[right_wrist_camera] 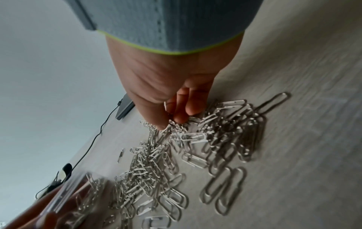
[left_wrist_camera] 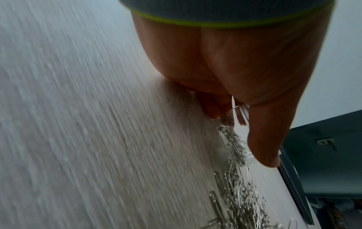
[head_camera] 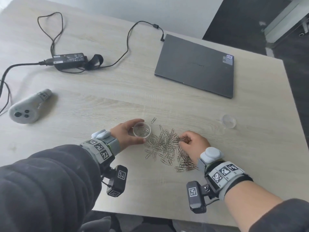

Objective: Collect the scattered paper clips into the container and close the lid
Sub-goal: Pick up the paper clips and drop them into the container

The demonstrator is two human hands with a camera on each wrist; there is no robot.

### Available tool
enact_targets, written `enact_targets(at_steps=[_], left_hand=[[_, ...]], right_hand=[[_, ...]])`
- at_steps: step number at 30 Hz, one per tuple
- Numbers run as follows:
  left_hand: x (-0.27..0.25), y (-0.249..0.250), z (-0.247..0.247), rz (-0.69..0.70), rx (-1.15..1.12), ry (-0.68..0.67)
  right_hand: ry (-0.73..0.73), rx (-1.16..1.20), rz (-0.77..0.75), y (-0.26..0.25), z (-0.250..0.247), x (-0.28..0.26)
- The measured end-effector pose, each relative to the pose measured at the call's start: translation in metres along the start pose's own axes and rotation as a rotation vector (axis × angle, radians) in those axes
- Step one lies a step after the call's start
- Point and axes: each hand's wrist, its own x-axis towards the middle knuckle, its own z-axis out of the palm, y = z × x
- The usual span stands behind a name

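Note:
A clear round container (head_camera: 142, 129) with several paper clips inside stands on the table, and my left hand (head_camera: 129, 133) grips it between thumb and fingers. Its wall (left_wrist_camera: 240, 113) shows between my fingers in the left wrist view, and it appears blurred as the container (right_wrist_camera: 64, 199) low in the right wrist view. Silver paper clips (head_camera: 164, 144) lie in a heap right of it, also seen as clips (right_wrist_camera: 195, 155). My right hand (head_camera: 184, 140) pinches a bunch of clips at the heap's right side, its fingertips (right_wrist_camera: 180, 119) among them. The clear lid (head_camera: 228, 121) lies far right.
A closed grey laptop (head_camera: 195, 66) sits at the back right, its charger brick (head_camera: 70, 60) and cables at the back left. A white controller (head_camera: 28, 108) lies at the left. One stray clip (head_camera: 153, 120) lies beyond the container.

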Motion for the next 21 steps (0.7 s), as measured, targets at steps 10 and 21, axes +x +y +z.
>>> enact_targets(at_steps=[10, 21], left_hand=[[0.0, 0.002, -0.004, 0.032, 0.181, -0.036], [-0.001, 0.007, -0.008, 0.077, 0.249, -0.07]], right_hand=[[-0.028, 0.204, -0.123, -0.059, 0.016, -0.003], [-0.094, -0.167, -0.364, -0.117, 0.04, 0.007]])
